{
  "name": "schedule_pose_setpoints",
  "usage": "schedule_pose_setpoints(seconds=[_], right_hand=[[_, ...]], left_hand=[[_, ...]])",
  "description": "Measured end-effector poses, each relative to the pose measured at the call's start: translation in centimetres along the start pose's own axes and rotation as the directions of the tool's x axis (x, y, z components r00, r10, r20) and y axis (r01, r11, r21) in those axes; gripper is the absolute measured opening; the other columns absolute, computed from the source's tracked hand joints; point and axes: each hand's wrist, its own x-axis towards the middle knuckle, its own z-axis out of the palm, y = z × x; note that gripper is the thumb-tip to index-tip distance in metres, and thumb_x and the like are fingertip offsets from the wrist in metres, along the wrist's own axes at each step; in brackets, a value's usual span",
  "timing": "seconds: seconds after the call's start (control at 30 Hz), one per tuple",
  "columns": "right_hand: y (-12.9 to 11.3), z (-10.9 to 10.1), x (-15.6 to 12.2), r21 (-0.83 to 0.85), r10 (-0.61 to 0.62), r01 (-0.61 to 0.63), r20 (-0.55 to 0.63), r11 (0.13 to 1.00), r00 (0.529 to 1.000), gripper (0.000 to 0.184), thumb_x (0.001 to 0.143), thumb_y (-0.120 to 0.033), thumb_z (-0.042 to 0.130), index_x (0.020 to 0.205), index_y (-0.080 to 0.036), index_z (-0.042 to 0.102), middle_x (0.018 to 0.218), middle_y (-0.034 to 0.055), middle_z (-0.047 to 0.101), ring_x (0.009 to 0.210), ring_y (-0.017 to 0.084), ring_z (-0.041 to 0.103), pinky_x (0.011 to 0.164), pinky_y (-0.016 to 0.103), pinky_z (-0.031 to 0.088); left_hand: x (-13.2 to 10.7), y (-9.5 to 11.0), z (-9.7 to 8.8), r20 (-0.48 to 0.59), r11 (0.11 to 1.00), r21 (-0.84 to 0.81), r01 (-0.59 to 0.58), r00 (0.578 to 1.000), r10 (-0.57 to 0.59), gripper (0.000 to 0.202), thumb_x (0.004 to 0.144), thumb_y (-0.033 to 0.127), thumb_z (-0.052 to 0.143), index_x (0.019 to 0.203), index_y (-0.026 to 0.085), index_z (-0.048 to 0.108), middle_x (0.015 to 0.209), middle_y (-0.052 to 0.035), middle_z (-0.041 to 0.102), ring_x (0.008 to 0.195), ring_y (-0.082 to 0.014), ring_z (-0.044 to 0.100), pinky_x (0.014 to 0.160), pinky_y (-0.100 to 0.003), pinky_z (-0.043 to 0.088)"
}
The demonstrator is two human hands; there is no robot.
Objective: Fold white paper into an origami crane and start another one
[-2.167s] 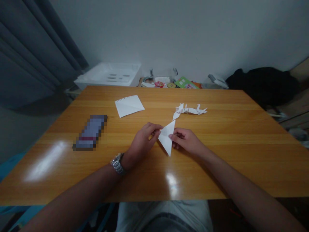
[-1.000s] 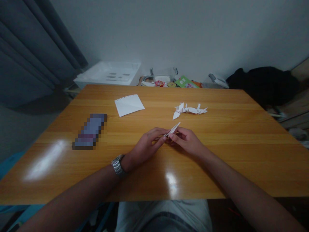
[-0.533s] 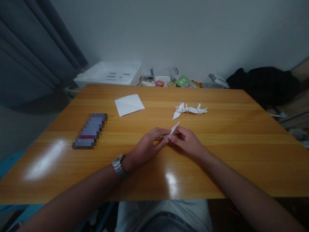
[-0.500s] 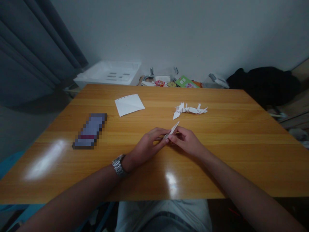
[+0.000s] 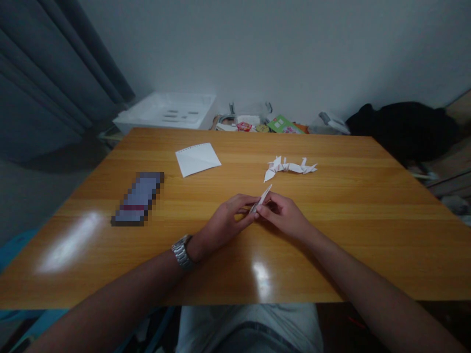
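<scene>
A small piece of folded white paper (image 5: 264,195) is pinched between both hands above the middle of the table, its narrow tip pointing up and away from me. My left hand (image 5: 231,215), with a metal watch (image 5: 181,252) on the wrist, is closed on the paper's left side. From the right, my right hand (image 5: 285,212) grips it with thumb and fingers. The fingers cover the paper's lower part. Just beyond the hands lies a white origami figure (image 5: 290,167), long and jointed with pointed ends.
On the wooden table (image 5: 349,215) a white paper sheet (image 5: 198,159) with a perforated edge lies at the back left. A phone-like pixelated object (image 5: 138,198) is nearer on the left. Behind the table stand a white plastic tray (image 5: 176,105) and a green packet (image 5: 282,124).
</scene>
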Motion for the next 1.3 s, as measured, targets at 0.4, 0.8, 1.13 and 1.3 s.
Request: schedule_pose_setpoints(seconds=[0.4,0.8,1.13,1.3], right_hand=[[0.09,-0.19,-0.09,0.022,-0.012,0.011,0.035,1.000,0.999,0.026,0.095,-0.044,0.062,0.100,-0.019,0.066,0.097,0.0068,0.072,0.085,0.020,0.067,0.078,0.033,0.053],[-0.01,-0.02,-0.03,-0.069,0.005,-0.006,-0.013,0.998,1.000,0.026,0.093,-0.046,0.064,0.090,-0.020,0.063,0.086,0.0045,0.070,0.076,0.019,0.066,0.070,0.031,0.052],[-0.29,-0.13,-0.12,-0.065,-0.016,0.015,-0.008,0.998,1.000,0.023,0.095,-0.041,0.060,0.096,-0.019,0.066,0.092,0.0058,0.072,0.081,0.019,0.066,0.074,0.032,0.052],[-0.53,-0.08,-0.13,-0.112,-0.048,0.044,-0.032,0.993,0.998,0.018,0.095,-0.036,0.060,0.097,-0.019,0.067,0.090,0.0050,0.071,0.079,0.019,0.065,0.071,0.030,0.051]], left_hand=[[-0.05,-0.15,0.02,-0.012,0.999,-0.047,0.012,1.000,-0.013,0.031,0.098,0.031,0.062,0.128,0.023,0.063,0.122,-0.0064,0.068,0.110,-0.0169,0.067,0.097,-0.031,0.055],[0.02,-0.01,0.05,-0.022,1.000,0.009,-0.027,0.999,0.027,0.031,0.097,0.033,0.064,0.126,0.022,0.064,0.119,-0.0074,0.070,0.107,-0.0185,0.067,0.097,-0.035,0.055],[0.11,0.14,-0.06,-0.005,0.999,-0.045,0.004,1.000,-0.005,0.029,0.098,0.032,0.062,0.126,0.022,0.064,0.121,-0.0070,0.069,0.109,-0.0173,0.066,0.096,-0.031,0.056],[0.06,0.65,-0.17,-0.016,0.999,-0.016,0.044,0.999,-0.044,0.029,0.100,0.033,0.058,0.126,0.021,0.064,0.120,-0.0072,0.070,0.109,-0.0182,0.067,0.097,-0.033,0.056]])
